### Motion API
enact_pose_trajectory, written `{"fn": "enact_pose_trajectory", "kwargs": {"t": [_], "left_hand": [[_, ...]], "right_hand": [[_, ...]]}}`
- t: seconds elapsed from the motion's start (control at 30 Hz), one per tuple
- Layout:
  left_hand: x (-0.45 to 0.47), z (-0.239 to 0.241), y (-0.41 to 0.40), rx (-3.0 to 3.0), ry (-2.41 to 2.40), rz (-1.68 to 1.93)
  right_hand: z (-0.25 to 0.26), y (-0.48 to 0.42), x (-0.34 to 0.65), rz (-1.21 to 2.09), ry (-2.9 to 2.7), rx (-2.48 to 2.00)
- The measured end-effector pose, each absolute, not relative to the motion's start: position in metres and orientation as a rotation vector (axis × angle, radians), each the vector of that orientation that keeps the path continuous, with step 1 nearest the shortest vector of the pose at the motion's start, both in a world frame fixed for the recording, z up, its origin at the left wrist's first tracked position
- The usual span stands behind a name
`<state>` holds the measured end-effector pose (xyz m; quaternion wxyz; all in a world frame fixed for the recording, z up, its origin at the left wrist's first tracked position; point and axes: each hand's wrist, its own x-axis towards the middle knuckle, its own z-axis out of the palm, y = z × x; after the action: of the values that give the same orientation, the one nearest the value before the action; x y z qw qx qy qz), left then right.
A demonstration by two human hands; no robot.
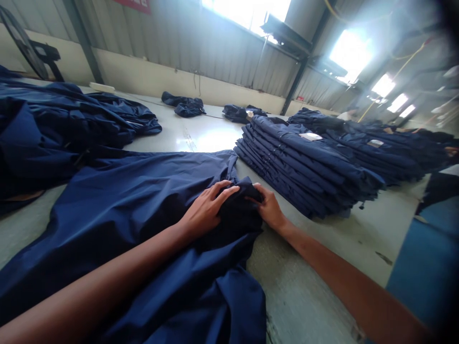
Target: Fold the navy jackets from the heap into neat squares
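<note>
A navy blue garment lies spread over the table in front of me, its cloth wrinkled and bunched at the right end. My left hand is closed on a fold of that bunched part, thumb and fingers near its top. Just to the right, my right hand pinches the garment's edge between thumb and fingers. The cloth between both hands is raised a little and looks dark. Parts of the fingers are hidden by the folds.
A neat stack of folded navy garments stands to the right on the pale table, more piles behind it. Loose navy garments heap up at the left. Small cloth bundles lie near the wall. A fan stands far left.
</note>
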<state>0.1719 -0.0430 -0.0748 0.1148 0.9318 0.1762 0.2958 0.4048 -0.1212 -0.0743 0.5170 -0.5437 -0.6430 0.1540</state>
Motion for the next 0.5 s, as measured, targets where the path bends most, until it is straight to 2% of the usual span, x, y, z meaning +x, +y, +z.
{"fn": "enact_pose_trajectory", "kwargs": {"t": [0.33, 0.43, 0.5], "left_hand": [[0.172, -0.071, -0.045, 2.769, 0.579, 0.887], [0.171, -0.065, -0.048, 2.749, 0.779, 0.973], [0.171, -0.063, -0.048, 2.733, 0.874, 0.956]], "right_hand": [[-0.057, -0.127, 0.433, -0.386, -1.382, -1.340], [-0.059, -0.129, 0.429, -0.317, -1.370, -1.363], [-0.065, -0.130, 0.419, -0.105, -1.477, -1.398]]}}
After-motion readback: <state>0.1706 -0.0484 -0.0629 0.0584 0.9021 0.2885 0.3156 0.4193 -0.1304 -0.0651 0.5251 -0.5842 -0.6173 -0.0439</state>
